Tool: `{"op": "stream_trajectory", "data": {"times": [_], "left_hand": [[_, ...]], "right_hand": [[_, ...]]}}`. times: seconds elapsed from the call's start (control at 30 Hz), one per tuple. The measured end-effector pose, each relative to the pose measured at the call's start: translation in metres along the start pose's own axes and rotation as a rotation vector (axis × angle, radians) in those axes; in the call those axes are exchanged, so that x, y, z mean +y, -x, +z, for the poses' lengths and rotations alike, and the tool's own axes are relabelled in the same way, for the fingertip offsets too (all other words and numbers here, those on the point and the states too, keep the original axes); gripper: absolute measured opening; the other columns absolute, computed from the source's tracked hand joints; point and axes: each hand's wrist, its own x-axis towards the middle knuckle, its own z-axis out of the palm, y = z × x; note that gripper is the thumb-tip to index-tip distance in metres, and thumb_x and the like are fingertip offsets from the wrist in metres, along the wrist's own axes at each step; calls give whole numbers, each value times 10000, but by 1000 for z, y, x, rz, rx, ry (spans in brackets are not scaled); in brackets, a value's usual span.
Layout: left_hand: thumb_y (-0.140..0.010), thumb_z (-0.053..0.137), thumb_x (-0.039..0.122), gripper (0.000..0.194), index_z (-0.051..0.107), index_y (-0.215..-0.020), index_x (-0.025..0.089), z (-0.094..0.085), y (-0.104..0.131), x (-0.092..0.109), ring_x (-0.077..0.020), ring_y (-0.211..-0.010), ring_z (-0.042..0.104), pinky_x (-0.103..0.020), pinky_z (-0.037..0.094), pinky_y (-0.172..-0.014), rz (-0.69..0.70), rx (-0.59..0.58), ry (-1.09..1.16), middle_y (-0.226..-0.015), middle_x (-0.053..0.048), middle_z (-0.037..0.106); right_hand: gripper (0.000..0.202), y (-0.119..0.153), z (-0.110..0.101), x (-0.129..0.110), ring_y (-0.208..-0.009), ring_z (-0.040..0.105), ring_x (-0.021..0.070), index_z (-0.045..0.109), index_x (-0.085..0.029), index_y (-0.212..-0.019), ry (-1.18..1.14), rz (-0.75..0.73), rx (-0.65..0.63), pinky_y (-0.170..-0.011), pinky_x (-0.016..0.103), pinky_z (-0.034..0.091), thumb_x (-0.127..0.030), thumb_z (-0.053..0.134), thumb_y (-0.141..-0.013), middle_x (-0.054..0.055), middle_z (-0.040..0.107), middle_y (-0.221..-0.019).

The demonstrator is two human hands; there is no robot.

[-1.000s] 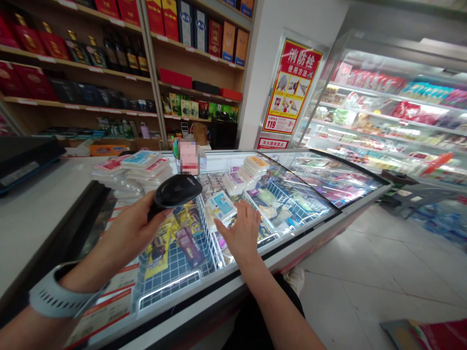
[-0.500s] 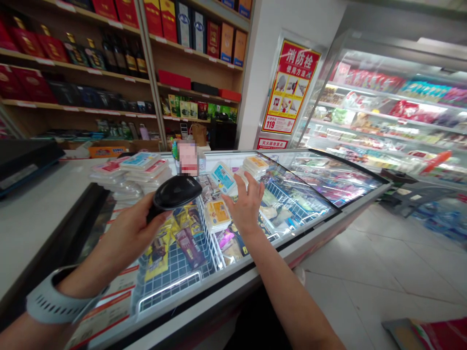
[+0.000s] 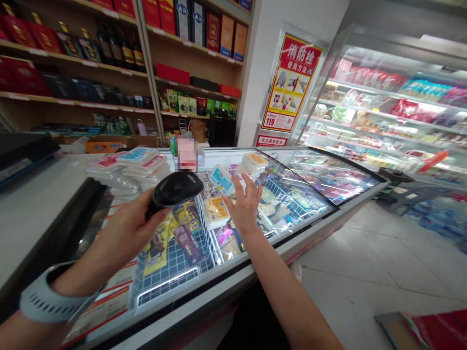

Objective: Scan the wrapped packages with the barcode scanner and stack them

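Note:
My left hand (image 3: 127, 233) is wrapped round the handle of a black scanner (image 3: 178, 188), held over the chest freezer (image 3: 292, 243). My right hand (image 3: 245, 204) hovers over the freezer with its fingers apart and curved, holding nothing. Just beyond its fingertips a tub with a blue and white label (image 3: 222, 180) leans at a tilt. To the left of that hand sits a tub with an orange label (image 3: 216, 210). Behind its fingers is a stack of orange-labelled tubs (image 3: 254, 163). Yellow packets (image 3: 158, 250) and a purple packet (image 3: 189, 243) lie in a wire basket below the scanner.
Stacked clear tubs (image 3: 146, 167) stand at the freezer's left rear, beside a white counter (image 3: 69, 180). A black device (image 3: 25, 158) is at the far left. Shelves of boxes and bottles rise behind, and a lit fridge (image 3: 386, 112) stands right.
The view has shifted slightly. Both hands keep nearly the same pose, the left still round the scanner and the right still spread near the tubs.

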Motion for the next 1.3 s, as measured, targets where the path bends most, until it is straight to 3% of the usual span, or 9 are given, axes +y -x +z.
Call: {"op": "stream_trajectory", "data": {"times": [0.27, 0.57, 0.93, 1.1, 1.2, 1.3], "left_hand": [[-835, 464, 531, 427, 565, -1059, 182, 1, 1, -1, -240, -812, 597, -351, 468, -784, 25, -1, -16, -905, -56, 652], [-875, 451, 465, 495, 547, -1220, 124, 7, -1, -3, -278, -972, 623, -396, 478, -869, 36, -48, -37, -1102, -127, 675], [-877, 487, 443, 473, 550, -1242, 149, 26, -44, 13, -268, -995, 629, -383, 488, -887, 213, -53, -26, -1097, -86, 684], [-896, 472, 438, 466, 528, -1252, 142, 38, -35, 2, -248, -972, 624, -361, 485, -881, 214, -101, -4, -1092, -88, 682], [-900, 459, 426, 424, 548, -1199, 139, 36, -31, -5, -240, -930, 622, -353, 482, -857, 205, -164, -20, -1043, -85, 688], [-882, 461, 448, 444, 551, -1194, 144, 30, -32, -7, -252, -926, 624, -369, 479, -854, 190, -140, -37, -1052, -91, 688]], "right_hand": [[498, 0, 0, -1, -1390, 400, 264, 503, -250, -1405, 55, 7, -8, -1210, 550, 155, -405, 582, -939, 135, 471, -1465], [510, 1, 2, 0, -1369, 415, 278, 515, -231, -1392, 28, -10, 16, -1197, 555, 177, -381, 627, -917, 147, 479, -1454], [530, 0, 6, 13, -1323, 464, 294, 552, -207, -1362, 41, 24, 102, -1173, 557, 223, -422, 669, -892, 168, 517, -1406], [559, 1, 7, 14, -1316, 469, 292, 536, -226, -1371, 51, 15, 99, -1173, 556, 227, -445, 685, -879, 153, 520, -1399], [565, 2, 6, 13, -1318, 467, 288, 527, -229, -1376, 58, 3, 99, -1176, 547, 228, -433, 694, -876, 153, 517, -1404], [534, 1, 5, 12, -1316, 471, 279, 538, -228, -1366, 60, -15, 115, -1179, 540, 225, -435, 674, -892, 148, 520, -1403]]}}
